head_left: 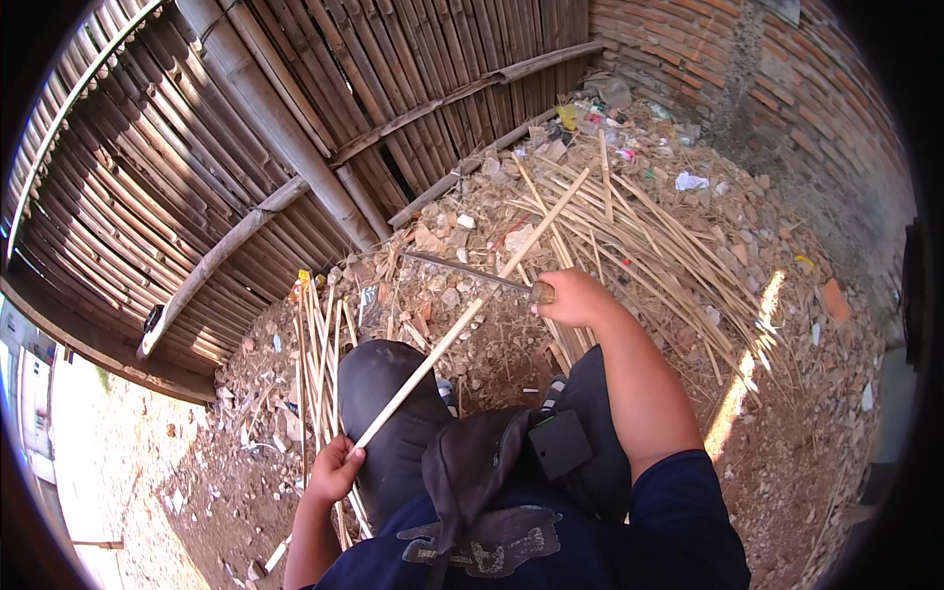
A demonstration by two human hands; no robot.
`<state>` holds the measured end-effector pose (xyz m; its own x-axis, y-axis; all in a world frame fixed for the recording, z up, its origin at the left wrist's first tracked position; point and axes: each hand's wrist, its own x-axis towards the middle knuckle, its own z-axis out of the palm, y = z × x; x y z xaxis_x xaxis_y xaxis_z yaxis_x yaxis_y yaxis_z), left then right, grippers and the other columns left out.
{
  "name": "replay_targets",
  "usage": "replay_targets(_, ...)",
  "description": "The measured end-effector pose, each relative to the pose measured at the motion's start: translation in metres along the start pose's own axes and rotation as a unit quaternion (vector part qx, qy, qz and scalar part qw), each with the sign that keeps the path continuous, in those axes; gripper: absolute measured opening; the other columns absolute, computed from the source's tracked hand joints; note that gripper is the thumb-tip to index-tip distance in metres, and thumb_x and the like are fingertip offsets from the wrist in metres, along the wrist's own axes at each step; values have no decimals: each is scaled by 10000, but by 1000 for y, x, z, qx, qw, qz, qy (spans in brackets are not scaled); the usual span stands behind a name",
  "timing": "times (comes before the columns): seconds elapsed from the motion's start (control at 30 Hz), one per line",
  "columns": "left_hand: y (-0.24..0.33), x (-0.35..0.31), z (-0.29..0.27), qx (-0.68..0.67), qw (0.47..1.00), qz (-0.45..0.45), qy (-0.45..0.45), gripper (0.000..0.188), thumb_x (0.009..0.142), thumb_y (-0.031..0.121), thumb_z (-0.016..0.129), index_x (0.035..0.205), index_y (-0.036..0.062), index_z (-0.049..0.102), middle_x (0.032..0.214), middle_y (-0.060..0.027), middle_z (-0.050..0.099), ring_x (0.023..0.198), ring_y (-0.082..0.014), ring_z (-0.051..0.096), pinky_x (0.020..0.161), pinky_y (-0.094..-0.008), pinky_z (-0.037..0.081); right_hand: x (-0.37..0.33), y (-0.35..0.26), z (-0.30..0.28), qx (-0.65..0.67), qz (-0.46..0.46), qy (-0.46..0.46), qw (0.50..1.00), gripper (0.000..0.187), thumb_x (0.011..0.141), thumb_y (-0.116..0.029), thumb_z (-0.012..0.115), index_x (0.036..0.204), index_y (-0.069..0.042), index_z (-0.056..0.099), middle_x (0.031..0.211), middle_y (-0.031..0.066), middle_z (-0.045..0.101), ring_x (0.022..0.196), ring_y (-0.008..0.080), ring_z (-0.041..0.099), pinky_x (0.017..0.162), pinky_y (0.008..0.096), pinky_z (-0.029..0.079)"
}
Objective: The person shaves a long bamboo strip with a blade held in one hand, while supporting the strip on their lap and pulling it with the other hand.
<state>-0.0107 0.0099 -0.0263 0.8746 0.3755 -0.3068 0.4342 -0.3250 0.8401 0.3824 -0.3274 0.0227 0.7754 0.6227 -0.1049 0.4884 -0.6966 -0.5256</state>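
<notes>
My left hand (334, 470) is closed round the near end of a long pale bamboo strip (423, 372), beside my left knee. The strip slants up and away to the right, past my right hand. My right hand (570, 297) grips the short wooden handle of a long knife (457, 266). Its narrow dark blade points left and crosses the strip a little beyond the handle. Whether the edge is cutting into the strip cannot be made out.
A loose pile of bamboo strips (654, 261) lies ahead right. More strips (313, 354) stand in a bundle by my left leg. Rubble and litter cover the ground. A bamboo wall (256, 128) rises at the left, a brick wall (816, 88) at the far right.
</notes>
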Motion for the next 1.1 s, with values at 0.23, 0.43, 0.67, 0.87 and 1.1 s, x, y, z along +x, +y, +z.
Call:
replay_targets(0.23, -2, 0, 0, -9, 1000, 7, 0, 265, 1006, 290, 638, 888, 85, 520, 718, 76, 463, 649, -46, 381, 585, -244, 332, -3, -7, -3, -7, 5, -8, 1000, 450, 819, -327, 772, 1191, -89, 687, 1077, 207, 706, 1014, 381, 677, 886, 448, 539)
replay_targets(0.43, -4, 0, 1, -32, 999, 4, -6, 263, 1010, 287, 632, 890, 85, 514, 716, 76, 455, 653, -45, 384, 589, -240, 333, -2, -7, -3, -7, 1, -11, 1000, 457, 827, -327, 768, 1207, -88, 684, 1080, 225, 702, 1015, 392, 675, 893, 454, 538)
replay_targets(0.67, -1, 0, 2, -25, 1000, 10, 8, 273, 989, 264, 664, 848, 80, 520, 695, 79, 448, 650, -49, 373, 592, -249, 339, -3, -8, -6, 5, -4, -5, 1000, 547, 813, -345, 783, 1272, -74, 657, 1107, 246, 693, 1037, 404, 671, 909, 450, 534)
replay_targets(0.87, 1, 0, 3, -35, 999, 11, 9, 269, 991, 260, 663, 849, 83, 520, 693, 80, 445, 649, -47, 369, 590, -245, 333, -4, -6, -7, 5, -4, -6, 1000, 603, 801, -365, 796, 1289, -47, 641, 1103, 256, 691, 1042, 406, 669, 916, 445, 531)
replay_targets(1.1, -7, 3, 1, -63, 998, 9, -4, 265, 992, 253, 664, 844, 90, 516, 694, 85, 440, 647, -43, 368, 586, -242, 319, -3, -6, -5, 2, -3, -10, 1000, 516, 826, -334, 766, 1257, -71, 662, 1145, 232, 691, 1058, 387, 671, 926, 449, 533)
